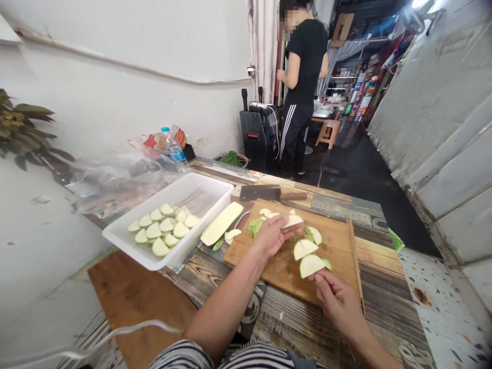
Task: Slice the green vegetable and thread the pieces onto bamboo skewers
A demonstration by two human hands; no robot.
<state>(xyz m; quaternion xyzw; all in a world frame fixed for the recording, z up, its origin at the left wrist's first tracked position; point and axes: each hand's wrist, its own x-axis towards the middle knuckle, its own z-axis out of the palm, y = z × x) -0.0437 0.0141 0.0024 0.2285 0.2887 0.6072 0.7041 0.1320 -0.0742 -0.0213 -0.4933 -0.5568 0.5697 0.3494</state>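
Note:
My left hand [272, 237] is above the cutting board [277, 274], its fingers closed on a half-round squash slice [294, 221] with pale flesh. My right hand [340, 297], at the board's near right, pinches a thin skewer, mostly hidden by the fingers. Two half-round slices [312, 266] with green rims sit in line just beyond its fingertips, seemingly on that skewer. More cut slices [315, 236] and green pieces [255, 227] lie on the board, partly behind my left hand. A bundle of bare skewers [354, 256] runs along the board's right edge.
A white tray [209, 179] at left holds skewered slices. Between tray and board lies a halved squash [222, 224]. Behind the board rests a cleaver [261, 192]. Plastic bags [123, 177] and a bottle [175, 148] are at back left. A person [305, 66] stands beyond, near a black speaker [259, 136].

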